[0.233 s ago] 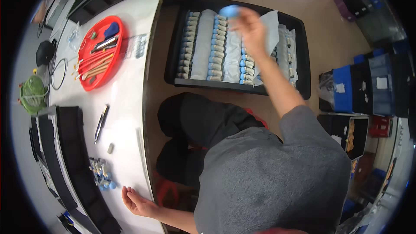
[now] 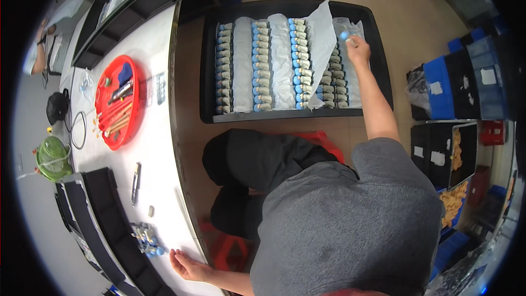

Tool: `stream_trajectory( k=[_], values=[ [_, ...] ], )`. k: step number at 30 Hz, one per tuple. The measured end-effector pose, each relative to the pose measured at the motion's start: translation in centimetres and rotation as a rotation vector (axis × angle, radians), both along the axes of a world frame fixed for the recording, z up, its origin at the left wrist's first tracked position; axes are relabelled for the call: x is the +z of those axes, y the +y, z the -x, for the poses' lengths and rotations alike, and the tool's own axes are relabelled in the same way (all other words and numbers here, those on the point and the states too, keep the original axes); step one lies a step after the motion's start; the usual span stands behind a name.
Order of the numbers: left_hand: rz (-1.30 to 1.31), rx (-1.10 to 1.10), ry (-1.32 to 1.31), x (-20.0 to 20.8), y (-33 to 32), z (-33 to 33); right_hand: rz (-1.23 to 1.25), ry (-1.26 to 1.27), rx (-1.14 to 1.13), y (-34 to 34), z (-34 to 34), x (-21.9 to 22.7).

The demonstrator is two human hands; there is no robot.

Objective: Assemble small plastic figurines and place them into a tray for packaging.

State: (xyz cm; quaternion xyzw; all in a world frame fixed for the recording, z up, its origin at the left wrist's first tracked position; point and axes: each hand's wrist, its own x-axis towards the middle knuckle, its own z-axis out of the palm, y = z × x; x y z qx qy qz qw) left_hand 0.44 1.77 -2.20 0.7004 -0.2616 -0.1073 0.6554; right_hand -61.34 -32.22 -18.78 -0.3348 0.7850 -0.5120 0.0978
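Fingers: on the right hand, they are closing snugly on a small, pale piece with a rounded blue tip; the exact grip is looking too small for me to tell.
Held piece: it is sitting at the fingertips over the tray's right side, blue end outward, probably leaving the tip untouched.
Crinkled white paper sheet: it is standing tilted between rows, thin and creased, probably serving as a divider.
Rows of blue-and-grey pieces: they are lying stacked closely, likely saving room, with pale padded strips separating some.
Deep black plastic tray: its walls are enclosing everything.
Left hand: I am seeing it resting loosely curled, apparently holding nothing, beside a blue-and-grey cluster on the smooth white table.
Round red plastic dish: it is gathering slim-handled tools.
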Motion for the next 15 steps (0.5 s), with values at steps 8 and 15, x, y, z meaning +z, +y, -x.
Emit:
stream_trajectory(
  k=[8,15],
  values=[
    [-0.019,0.012,-0.072,0.1,-0.5,0.8,-0.345,0.298,0.237,-2.5,-3.2,-2.9],
    [0.002,0.057,-0.062,0.4,-0.9,0.8,-0.304,0.322,0.518,-5.0,-3.6,-5.2]
  ],
)
